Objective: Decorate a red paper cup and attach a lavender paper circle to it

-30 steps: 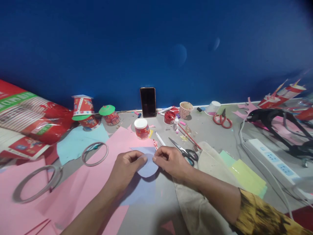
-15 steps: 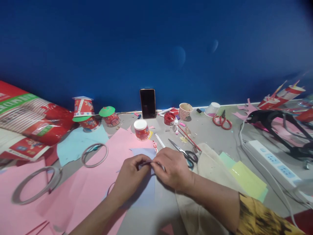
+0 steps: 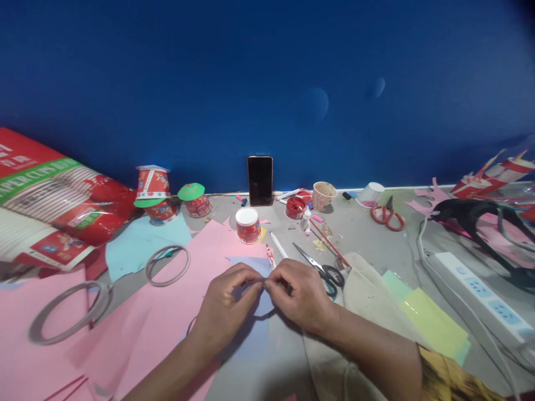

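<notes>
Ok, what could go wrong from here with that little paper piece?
The left hand and right hand pinch the lavender paper piece between them, so it could crease crooked or tear. The black-handled scissors lie open just beyond the right hand; a careless move might catch the blades.

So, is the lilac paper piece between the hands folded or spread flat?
Folded, it seems: left hand and right hand pinch the lilac paper piece, and only a narrow bent edge shows.
</notes>
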